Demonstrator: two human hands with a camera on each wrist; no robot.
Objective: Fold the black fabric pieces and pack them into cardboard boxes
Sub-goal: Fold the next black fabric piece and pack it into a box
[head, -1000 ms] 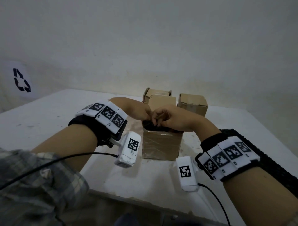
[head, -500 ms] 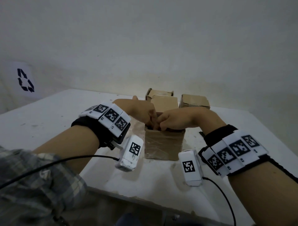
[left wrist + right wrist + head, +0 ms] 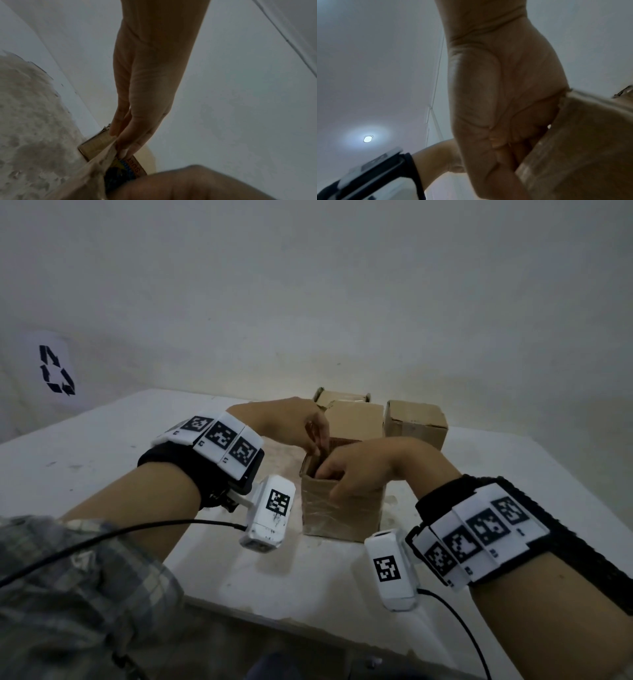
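An open cardboard box [image 3: 342, 510] stands mid-table. My left hand [image 3: 318, 448] reaches down at its left rim, straight fingers inside and thumb outside, pinching the wall [image 3: 102, 151]. My right hand [image 3: 330, 481] has its fingers curled over the front rim into the opening, with the thumb on the box's front face [image 3: 573, 142]. Black fabric [image 3: 113, 175] shows dark inside the box; most of it is hidden by my hands. Another black knitted piece [image 3: 582, 546] lies on the table behind my right forearm.
Three more cardboard boxes [image 3: 416, 422] [image 3: 354, 419] [image 3: 342, 397] stand close behind the open one. The white table [image 3: 102, 460] has its front edge near my body. A recycling sign [image 3: 56, 369] is on the left wall. Cables trail from both wrist cameras.
Both hands went from meeting above the opening to lower positions: the left shifted to the left rim, and the right sank its fingers into the box with the thumb on the front.
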